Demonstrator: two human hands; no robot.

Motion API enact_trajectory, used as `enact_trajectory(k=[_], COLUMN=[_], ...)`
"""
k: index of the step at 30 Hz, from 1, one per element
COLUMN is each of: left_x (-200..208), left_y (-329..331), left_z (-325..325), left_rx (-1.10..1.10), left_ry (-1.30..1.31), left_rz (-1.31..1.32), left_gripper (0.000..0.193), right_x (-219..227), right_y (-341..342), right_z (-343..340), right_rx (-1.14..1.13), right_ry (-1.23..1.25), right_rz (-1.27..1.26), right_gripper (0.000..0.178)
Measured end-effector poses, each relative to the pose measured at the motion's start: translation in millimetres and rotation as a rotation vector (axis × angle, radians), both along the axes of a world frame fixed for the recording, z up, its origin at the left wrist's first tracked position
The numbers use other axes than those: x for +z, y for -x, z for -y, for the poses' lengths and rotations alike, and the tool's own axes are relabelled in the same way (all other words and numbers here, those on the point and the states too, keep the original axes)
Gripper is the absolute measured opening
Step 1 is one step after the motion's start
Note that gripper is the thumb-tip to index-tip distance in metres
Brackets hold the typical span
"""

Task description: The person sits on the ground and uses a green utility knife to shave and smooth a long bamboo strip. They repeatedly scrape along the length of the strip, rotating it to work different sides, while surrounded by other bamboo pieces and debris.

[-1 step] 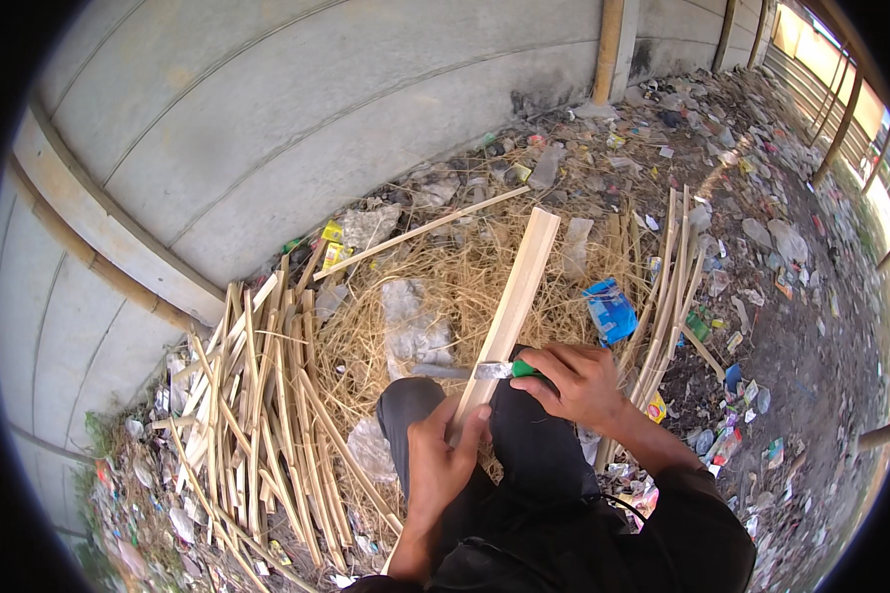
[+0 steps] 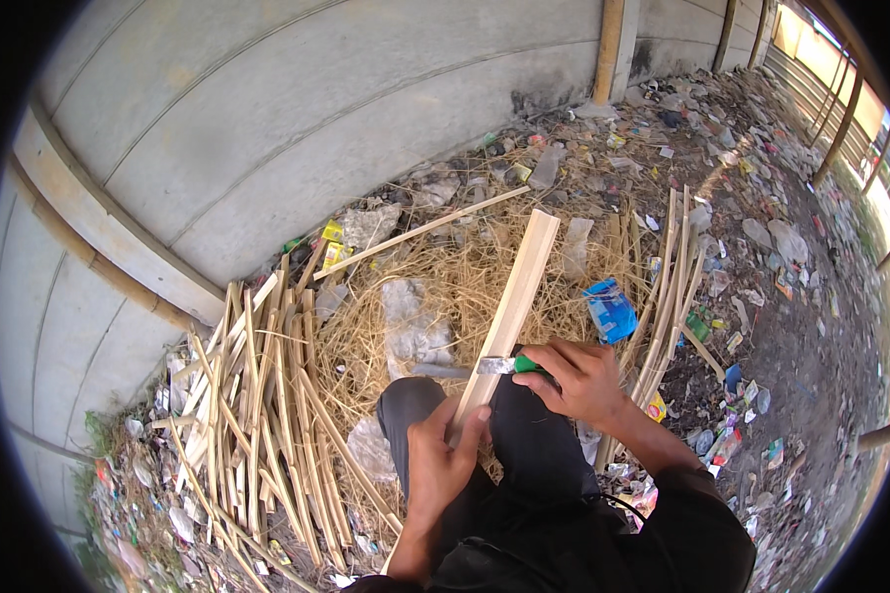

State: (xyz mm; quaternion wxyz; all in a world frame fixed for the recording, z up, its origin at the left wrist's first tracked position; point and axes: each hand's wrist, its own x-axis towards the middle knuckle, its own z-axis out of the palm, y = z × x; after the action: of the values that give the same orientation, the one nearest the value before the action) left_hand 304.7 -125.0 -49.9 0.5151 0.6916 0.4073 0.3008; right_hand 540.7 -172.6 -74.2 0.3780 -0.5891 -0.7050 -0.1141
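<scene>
Between my knees a pale bamboo strip (image 2: 521, 282) slants up and away from me. My left hand (image 2: 440, 450) is closed around its near end, thumb on the right edge. The knife (image 2: 496, 366), with a green handle, lies across the strip just beyond that hand. Its blade reaches past the strip's left edge, above my left knee. My right hand (image 2: 578, 383) grips the handle from the right, fingers curled round it; much of the handle is hidden.
A heap of split strips (image 2: 267, 425) lies at my left, and several longer ones (image 2: 670, 287) at my right. Thin shavings (image 2: 475, 257) cover the ground ahead, beside a blue packet (image 2: 610, 310). Litter is scattered around. A grey panel wall (image 2: 326, 119) stands behind.
My right hand and the knife have shifted very slightly away from me along the strip. My left hand and the strip look unmoved.
</scene>
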Motion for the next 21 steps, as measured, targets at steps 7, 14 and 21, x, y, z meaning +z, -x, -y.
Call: enact_trajectory(k=[7,14,21], left_x=[-6.6,-15.6,-0.6], left_y=[9.5,20.5,49.1], left_z=[4.7,11.1,36.0], left_rx=[0.008,0.010,-0.131], left_ry=[0.030,0.075,0.200], left_rz=[-0.004,-0.030,-0.177], left_gripper=[0.022,0.020,0.021], right_x=[-0.4,-5.2,2.6], right_y=[-11.1,-31.4,-136.4], right_z=[-7.2,-16.1,-23.1], right_rx=[-0.054,-0.081,-0.513], right_ry=[-0.022,-0.054,-0.038], right_rz=[0.015,0.020,-0.267], right_gripper=[0.034,0.031,0.034])
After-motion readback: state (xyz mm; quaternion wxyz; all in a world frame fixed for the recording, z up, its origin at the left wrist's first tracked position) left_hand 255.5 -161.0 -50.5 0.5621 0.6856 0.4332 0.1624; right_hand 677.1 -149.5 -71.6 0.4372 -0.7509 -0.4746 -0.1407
